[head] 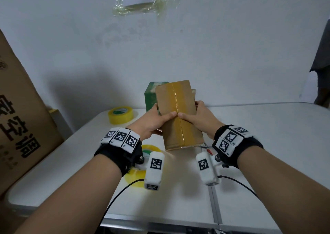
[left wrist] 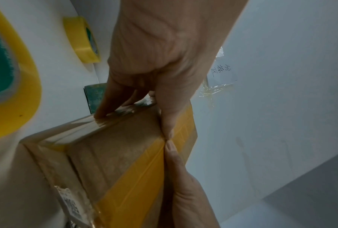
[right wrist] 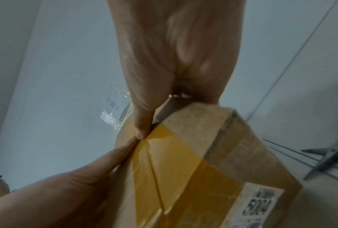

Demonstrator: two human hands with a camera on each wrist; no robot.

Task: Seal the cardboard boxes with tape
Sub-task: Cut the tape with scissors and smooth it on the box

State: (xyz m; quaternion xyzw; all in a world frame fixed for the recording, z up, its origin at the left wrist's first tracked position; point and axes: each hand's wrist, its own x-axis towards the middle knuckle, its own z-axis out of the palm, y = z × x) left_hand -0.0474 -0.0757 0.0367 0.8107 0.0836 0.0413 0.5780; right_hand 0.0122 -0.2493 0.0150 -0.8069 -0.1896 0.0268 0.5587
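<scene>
Gripped above the table by the left hand and right hand, 2 thumbs meeting on its taped seam, the cardboard box could be let slip if pressing loosens either grasp.

The small cardboard box is plain brown with a glossy amber-yellow tape strip down its middle and a white label printed in black. The two tape rolls are translucent yellow with green-and-white cores, and a dark green carton stands behind. The table is white, the wristbands black with black-and-white square markers, and the large carton brown with black characters.
</scene>
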